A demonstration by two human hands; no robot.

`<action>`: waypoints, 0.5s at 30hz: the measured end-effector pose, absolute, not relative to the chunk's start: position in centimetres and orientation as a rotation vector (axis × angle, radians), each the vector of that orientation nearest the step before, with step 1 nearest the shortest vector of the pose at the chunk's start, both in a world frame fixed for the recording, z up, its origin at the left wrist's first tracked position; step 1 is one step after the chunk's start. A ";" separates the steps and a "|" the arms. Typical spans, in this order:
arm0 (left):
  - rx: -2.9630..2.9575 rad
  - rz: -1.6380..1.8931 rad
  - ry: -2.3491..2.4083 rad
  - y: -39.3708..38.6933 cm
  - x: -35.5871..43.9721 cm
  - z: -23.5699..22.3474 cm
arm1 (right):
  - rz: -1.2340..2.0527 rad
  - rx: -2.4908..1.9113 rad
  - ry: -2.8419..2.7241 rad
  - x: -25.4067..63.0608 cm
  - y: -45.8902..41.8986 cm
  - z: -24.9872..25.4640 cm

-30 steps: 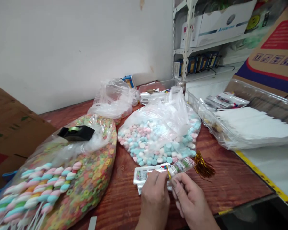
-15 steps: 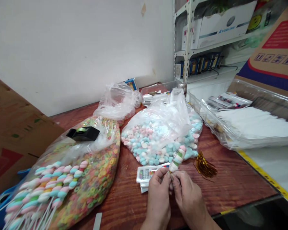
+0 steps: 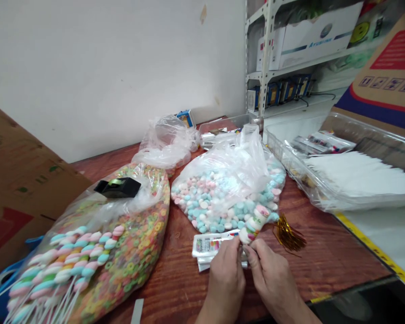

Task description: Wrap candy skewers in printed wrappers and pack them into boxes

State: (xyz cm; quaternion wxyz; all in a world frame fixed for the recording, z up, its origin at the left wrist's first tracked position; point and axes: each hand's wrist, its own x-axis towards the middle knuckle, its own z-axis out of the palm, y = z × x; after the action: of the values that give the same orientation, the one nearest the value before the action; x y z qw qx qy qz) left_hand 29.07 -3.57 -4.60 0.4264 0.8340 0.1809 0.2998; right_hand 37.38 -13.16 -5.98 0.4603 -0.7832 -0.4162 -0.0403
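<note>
**Both hands pinched at the base of a marshmallow skewer (image 3: 254, 225), over the near part of the tabletop (image 3: 337, 256)**

Left hand (image 3: 227, 272) and right hand (image 3: 273, 274) both closed on its lower end; candy end tilts up and right, just in front of the marshmallow bag (image 3: 205, 193).

Surface: reddish-brown wood-look, yellow strip with black marks along the right edge. Printed wrappers (image 3: 205, 245) stacked by left hand, gold ties (image 3: 288, 234) right of the skewer. Ring-candy bag (image 3: 138, 252) at left, carrying a black tape dispenser (image 3: 121, 188) and more skewers (image 3: 67, 256). Clear tray (image 3: 324, 204) at right, white sheets (image 3: 361, 175) plus packets inside. Room: pale wall (image 3: 121, 67) with a scuff, white metal rack (image 3: 265, 58) back right.

Hard to see: fingers cover the skewer's stick; left carton (image 3: 16, 180) and right carton (image 3: 384, 90) cut off by frame; rear tray (image 3: 229, 123) partly behind the marshmallow bag.

Text: rack box (image 3: 319, 36) has blue lettering starting "Ayu", rest soft. Right carton: row of handling icons. Wrapper print too small to read.
</note>
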 end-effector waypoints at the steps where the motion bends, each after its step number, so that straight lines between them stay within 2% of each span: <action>1: 2.147 0.757 0.452 -3.5 28.9 -4.7 | -0.100 -1.919 -1.035 37.3 -13.2 -6.0; 15: 2.052 0.804 0.631 -4.2 29.1 -3.8 | -0.075 -1.749 -0.922 36.6 -12.7 -5.1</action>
State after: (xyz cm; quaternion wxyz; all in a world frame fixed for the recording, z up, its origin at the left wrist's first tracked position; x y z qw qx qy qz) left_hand 29.12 -4.22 -3.81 0.4119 0.8156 0.2508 0.3198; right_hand 36.58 -12.74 -5.10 0.5492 -0.7388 -0.3893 -0.0318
